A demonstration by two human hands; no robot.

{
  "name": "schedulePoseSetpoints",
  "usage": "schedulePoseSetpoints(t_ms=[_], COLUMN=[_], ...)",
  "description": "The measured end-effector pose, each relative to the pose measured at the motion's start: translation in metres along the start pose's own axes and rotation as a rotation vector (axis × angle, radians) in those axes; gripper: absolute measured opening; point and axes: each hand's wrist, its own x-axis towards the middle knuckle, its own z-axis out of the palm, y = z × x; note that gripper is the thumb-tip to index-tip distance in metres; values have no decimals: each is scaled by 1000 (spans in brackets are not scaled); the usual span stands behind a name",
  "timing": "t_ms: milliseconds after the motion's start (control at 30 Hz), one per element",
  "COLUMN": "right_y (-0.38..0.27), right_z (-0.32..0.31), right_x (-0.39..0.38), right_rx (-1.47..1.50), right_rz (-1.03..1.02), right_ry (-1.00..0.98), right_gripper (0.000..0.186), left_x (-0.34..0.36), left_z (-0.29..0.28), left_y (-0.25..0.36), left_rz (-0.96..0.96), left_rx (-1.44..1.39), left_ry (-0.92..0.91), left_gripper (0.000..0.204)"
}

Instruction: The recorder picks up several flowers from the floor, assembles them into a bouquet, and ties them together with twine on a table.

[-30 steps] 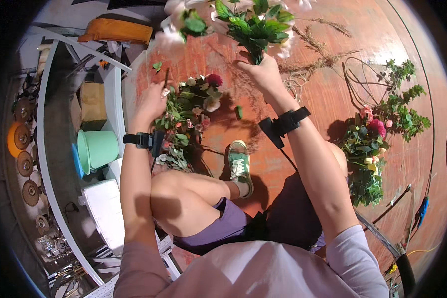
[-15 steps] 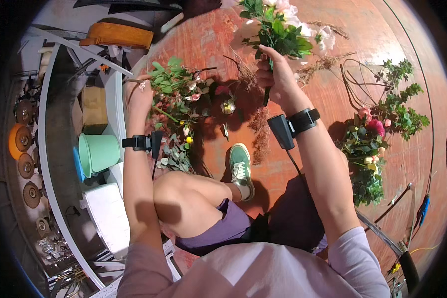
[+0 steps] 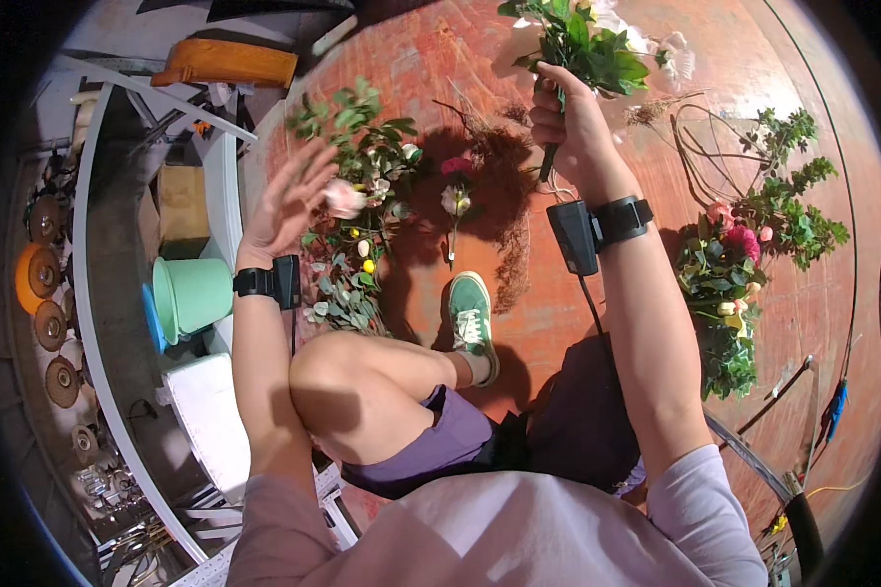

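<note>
My right hand point(image 3: 570, 117) is closed around the stems of a bouquet point(image 3: 597, 49) of white and pale pink flowers with dense green leaves, held up at the far edge of the view, its top cut off. My left hand point(image 3: 292, 196) is open, fingers spread, above the left side of a pile of artificial flowers. Right beside its fingers is a pink flower point(image 3: 344, 200), slightly blurred; whether they touch I cannot tell. A leafy green branch point(image 3: 347, 112), also blurred, lies just beyond the hand. A white flower on a short stem point(image 3: 454, 201) lies on the reddish floor.
More flowers and greenery point(image 3: 724, 303) lie at the right. Brown dried sprigs point(image 3: 509, 196) spread mid-floor. On the left stand a metal rack point(image 3: 108, 391), a green bucket point(image 3: 194, 298), a cardboard box point(image 3: 183, 207) and a white box point(image 3: 206, 421). My green shoe point(image 3: 470, 318) is in the middle.
My left hand has opened and let go of what it held at the pile's left edge; the green branch and pink flower there have shifted. My right hand has moved the bouquet slightly right and farther away.
</note>
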Motion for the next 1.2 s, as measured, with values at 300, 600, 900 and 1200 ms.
schedulePoseSetpoints(t_ms=[300,600,900,1200], right_y=[1,2,6,14], right_z=[1,-11,-1,10], right_x=[-2,14,11,11], right_rx=[26,-10,8,-36], right_rz=[36,15,90,59], right_ry=[-4,4,0,-11], right_gripper=[27,27,23,27], left_x=[13,29,10,-80], left_z=[-14,-32,-117,-137], left_y=[-27,-3,-56,-58], left_rz=[-331,318,59,122], left_rx=[484,653,497,325], left_ry=[-14,358,852,1056], left_gripper=[34,38,24,23])
